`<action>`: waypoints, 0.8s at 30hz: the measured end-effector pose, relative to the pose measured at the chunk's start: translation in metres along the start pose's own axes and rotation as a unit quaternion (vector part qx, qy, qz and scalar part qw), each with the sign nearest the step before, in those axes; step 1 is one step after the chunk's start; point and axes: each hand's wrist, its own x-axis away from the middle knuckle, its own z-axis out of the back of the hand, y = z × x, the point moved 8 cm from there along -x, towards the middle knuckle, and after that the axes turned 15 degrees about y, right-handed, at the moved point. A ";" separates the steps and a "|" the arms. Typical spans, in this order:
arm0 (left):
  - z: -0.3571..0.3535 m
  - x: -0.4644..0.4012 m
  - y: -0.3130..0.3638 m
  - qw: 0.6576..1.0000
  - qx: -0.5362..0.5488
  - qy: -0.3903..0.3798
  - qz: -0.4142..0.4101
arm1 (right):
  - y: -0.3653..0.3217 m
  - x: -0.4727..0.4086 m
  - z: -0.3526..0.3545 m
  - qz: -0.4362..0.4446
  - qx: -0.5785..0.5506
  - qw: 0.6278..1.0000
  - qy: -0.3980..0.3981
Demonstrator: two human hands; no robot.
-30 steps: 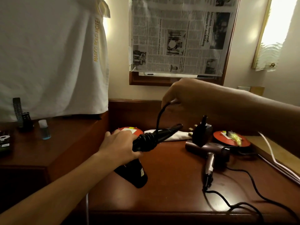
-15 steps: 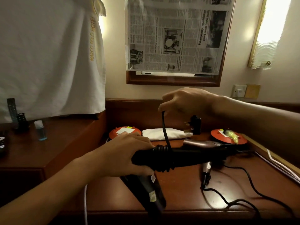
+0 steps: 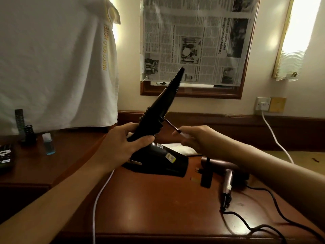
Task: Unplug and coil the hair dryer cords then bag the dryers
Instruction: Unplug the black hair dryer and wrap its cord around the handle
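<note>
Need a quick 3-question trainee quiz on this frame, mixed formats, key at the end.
1. True or false: the left hand grips the black hair dryer by its handle.
2. What does the right hand pinch? A) black cord B) blue bottle C) remote
3. Fill in: the pink hair dryer lies on the ____.

Key: 1 true; 2 A; 3 desk.

Two bare forearms and hands (image 3: 121, 147), no sleeves visible
</note>
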 end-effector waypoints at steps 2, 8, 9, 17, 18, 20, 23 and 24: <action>0.007 -0.003 -0.014 0.998 -0.044 0.039 0.021 | 0.002 0.008 -0.003 -0.036 0.017 0.998 -0.054; -0.003 -0.005 -0.050 0.990 -0.066 0.069 0.102 | -0.032 0.018 -0.009 -0.024 0.054 0.993 -0.098; -0.004 -0.006 -0.054 0.988 -0.078 0.074 0.108 | -0.041 0.019 -0.007 -0.017 0.033 0.996 -0.077; -0.013 0.002 -0.049 0.976 -0.200 0.043 0.070 | -0.069 0.025 -0.009 -0.062 -0.047 0.988 -0.136; -0.015 0.005 -0.049 0.975 -0.209 0.030 0.068 | -0.074 0.025 -0.006 -0.070 -0.067 0.984 -0.151; -0.020 0.012 -0.045 0.976 -0.209 -0.002 0.068 | -0.084 0.023 0.005 -0.063 -0.100 0.977 -0.177; -0.030 0.019 -0.045 0.976 -0.214 -0.010 0.036 | -0.094 0.010 0.016 -0.004 -0.096 0.983 -0.158; -0.035 0.022 -0.041 0.973 -0.230 -0.027 0.020 | -0.093 0.003 0.016 -0.005 -0.098 0.986 -0.138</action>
